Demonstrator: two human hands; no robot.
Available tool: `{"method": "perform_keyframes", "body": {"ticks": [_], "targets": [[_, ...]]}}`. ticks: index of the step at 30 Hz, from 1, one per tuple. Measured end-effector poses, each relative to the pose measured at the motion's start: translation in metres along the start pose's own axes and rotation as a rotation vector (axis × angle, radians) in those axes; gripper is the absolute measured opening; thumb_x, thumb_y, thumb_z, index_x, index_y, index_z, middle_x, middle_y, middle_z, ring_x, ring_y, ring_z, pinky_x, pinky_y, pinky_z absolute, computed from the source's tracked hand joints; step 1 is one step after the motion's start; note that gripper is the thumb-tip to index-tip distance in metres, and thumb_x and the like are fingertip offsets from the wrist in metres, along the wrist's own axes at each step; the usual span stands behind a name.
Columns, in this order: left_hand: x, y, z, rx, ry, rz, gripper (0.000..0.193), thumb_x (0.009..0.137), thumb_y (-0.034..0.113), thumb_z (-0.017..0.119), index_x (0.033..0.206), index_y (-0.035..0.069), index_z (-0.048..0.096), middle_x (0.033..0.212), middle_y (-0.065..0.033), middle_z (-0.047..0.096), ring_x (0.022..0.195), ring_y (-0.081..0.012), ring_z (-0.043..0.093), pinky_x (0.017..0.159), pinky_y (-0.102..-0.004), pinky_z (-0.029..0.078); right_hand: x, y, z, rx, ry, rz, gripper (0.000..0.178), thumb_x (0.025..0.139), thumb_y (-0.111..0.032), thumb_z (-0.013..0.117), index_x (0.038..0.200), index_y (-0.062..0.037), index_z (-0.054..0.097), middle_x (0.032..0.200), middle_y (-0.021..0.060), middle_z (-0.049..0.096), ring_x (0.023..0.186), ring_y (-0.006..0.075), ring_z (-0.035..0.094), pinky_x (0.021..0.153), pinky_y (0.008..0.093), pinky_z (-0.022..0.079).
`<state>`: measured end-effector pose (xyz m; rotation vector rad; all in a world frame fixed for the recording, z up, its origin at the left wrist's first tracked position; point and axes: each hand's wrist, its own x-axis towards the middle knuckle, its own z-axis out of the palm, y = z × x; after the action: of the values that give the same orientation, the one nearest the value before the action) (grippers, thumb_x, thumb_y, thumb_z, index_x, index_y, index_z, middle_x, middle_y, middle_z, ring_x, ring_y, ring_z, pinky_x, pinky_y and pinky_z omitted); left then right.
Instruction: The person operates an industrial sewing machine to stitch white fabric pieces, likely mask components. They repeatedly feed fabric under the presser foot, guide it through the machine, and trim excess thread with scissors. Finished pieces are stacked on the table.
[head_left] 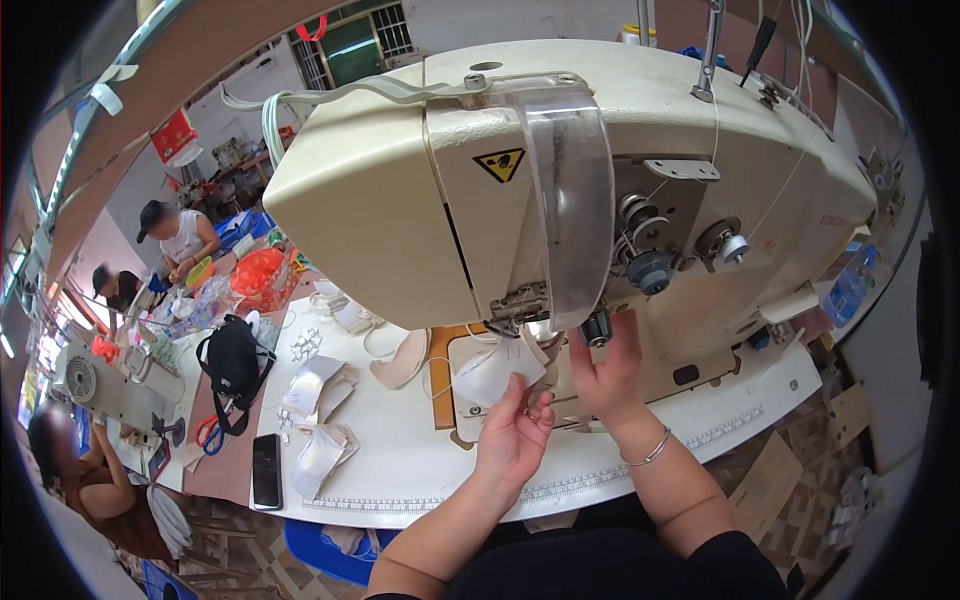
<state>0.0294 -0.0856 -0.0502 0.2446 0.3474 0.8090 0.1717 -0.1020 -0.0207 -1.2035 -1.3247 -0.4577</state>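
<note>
A white cup-shaped fabric piece (490, 372) with a thin cord lies under the needle area of a large cream sewing machine (370, 190). My left hand (514, 432) pinches its near edge, thumb on top and the other fingers curled. To the right, my right hand (606, 378) reaches up beside the machine's black knob (597, 328). Its fingertips are partly hidden by the knob, so whether they grip anything does not show. A beige cup-shaped piece (402, 360) rests on the table just left of the machine bed.
Stacks of white fabric pieces (318, 388) sit left on the white table (390, 455), beside a black phone (267, 472). Farther left are a black bag (235, 365) and scissors (210, 436). A ruler strip (600, 467) follows the front edge. Several people work at the left.
</note>
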Motion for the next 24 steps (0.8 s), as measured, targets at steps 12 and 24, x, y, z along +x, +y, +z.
{"method": "perform_keyframes", "body": {"ticks": [12, 24], "targets": [[0.017, 0.04, 0.009, 1.813, -0.209, 1.346, 0.049, 0.057, 0.001, 0.072, 0.103, 0.004, 0.057, 0.1, -0.0123, 0.057, 0.09, -0.0298, 0.058, 0.073, -0.0338, 0.051, 0.033, 0.061, -0.158, -0.353, 0.663, -0.251, 0.03, 0.078, 0.0, 0.053, 0.108, -0.0003, 0.053, 0.104, 0.0124, 0.053, 0.106, 0.0285, 0.049, 0.089, 0.0385, 0.041], [0.013, 0.051, 0.015, 1.953, -0.323, 1.348, 0.044, 0.053, -0.002, 0.066, 0.096, 0.006, 0.064, 0.097, -0.0101, 0.059, 0.092, -0.0285, 0.059, 0.074, -0.0336, 0.051, 0.173, 0.227, -0.399, -0.033, 0.486, 0.557, 0.053, 0.086, -0.042, 0.054, 0.116, 0.0009, 0.052, 0.116, 0.0078, 0.054, 0.104, 0.0144, 0.05, 0.09, 0.0282, 0.038]]}}
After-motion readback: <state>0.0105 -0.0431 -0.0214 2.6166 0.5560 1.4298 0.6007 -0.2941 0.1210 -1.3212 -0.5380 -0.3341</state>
